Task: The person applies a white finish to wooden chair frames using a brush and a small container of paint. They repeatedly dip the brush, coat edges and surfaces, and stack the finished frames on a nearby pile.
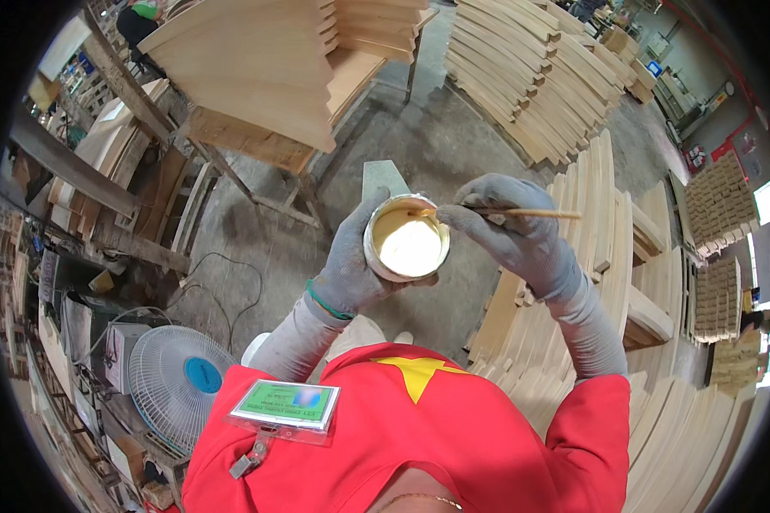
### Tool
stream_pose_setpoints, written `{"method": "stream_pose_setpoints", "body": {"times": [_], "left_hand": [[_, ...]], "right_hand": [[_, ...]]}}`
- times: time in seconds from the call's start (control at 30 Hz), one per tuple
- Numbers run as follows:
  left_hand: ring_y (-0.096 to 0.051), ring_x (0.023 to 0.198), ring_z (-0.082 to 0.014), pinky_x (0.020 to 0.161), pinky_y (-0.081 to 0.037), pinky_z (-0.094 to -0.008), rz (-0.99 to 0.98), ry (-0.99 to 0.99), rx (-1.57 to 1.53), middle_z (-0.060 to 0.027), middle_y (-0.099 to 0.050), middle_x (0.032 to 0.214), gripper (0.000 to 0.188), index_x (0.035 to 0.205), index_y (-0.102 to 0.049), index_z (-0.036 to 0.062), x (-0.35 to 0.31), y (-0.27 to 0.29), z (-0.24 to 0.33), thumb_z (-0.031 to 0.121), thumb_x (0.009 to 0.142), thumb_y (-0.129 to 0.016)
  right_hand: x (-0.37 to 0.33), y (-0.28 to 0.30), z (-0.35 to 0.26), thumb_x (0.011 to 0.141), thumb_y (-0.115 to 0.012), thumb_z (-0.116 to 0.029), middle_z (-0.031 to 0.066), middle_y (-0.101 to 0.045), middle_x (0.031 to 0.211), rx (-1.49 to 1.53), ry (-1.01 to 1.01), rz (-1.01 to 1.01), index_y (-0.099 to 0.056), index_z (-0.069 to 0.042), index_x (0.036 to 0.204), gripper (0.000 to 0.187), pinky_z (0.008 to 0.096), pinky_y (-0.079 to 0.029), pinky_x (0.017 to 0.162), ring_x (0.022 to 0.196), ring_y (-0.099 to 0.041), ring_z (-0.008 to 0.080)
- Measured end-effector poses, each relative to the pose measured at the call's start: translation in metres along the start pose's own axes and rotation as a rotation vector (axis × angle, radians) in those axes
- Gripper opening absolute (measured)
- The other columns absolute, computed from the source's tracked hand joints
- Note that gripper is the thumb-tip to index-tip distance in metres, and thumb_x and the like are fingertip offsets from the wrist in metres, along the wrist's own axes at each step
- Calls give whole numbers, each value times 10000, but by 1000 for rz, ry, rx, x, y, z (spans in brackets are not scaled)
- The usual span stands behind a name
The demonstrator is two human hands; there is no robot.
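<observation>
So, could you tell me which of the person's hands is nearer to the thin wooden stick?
Right. The right hand pinches the thin wooden stick in its grip. The left hand is off to the stick's left, cupping the small round tin of pale paste.

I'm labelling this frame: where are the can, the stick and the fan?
can (376,256): head view, on its metal rim at the left.
stick (535,213): head view, on the bare shaft past the right hand.
fan (167,380): head view, on the wire grille.
</observation>
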State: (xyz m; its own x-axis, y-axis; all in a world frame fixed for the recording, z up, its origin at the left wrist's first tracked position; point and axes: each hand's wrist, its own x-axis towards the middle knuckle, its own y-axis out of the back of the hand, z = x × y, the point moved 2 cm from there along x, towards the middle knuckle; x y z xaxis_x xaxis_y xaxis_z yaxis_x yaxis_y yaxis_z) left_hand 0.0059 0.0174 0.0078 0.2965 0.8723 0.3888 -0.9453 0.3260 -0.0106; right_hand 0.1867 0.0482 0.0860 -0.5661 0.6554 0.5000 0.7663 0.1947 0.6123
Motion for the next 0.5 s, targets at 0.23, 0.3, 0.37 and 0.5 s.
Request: {"method": "stream_pose_setpoints", "body": {"times": [0.23, 0.3, 0.37, 0.5], "left_hand": [[-573, 1035, -177, 884, -485, -350, 9, 263, -431, -75, -574, 1153, 714, 1198, -492, 38, 98, 19, -41, 101, 576, -837], [-573, 1034, -168, 917, -462, -323, 24, 219, -211, -72, -587, 1142, 798, 1190, -500, 41, 125, 32, -51, 114, 497, -890], [-577, 1030, -167, 914, -464, -323, 3, 155, -67, -74, -595, 1133, 801, 1194, -500, 43, 154, 51, -70, 118, 498, -890], [-589, 1019, -177, 897, -485, -326, -40, 207, -380, -81, -590, 1145, 761, 1202, -481, 35, 220, 78, -83, 86, 546, -862]], "right_hand": [[75, 49, 89, 765, -645, -2, 99, -619, 809, 241, 16, -189, -574, -1, 801, 80, 294, -471, 642, 714, -598, 204], [101, 60, 112, 756, -634, 9, 99, -625, 824, 247, 23, -273, -576, 3, 799, 72, 300, -476, 666, 738, -602, 207], [132, 69, 130, 744, -629, 13, 100, -633, 839, 218, 91, -368, -580, 4, 795, 70, 308, -480, 688, 765, -606, 209], [191, 90, 171, 675, -596, 49, 100, -642, 872, 129, 175, -384, -592, 4, 682, 46, 302, -481, 683, 776, -592, 199]]}}
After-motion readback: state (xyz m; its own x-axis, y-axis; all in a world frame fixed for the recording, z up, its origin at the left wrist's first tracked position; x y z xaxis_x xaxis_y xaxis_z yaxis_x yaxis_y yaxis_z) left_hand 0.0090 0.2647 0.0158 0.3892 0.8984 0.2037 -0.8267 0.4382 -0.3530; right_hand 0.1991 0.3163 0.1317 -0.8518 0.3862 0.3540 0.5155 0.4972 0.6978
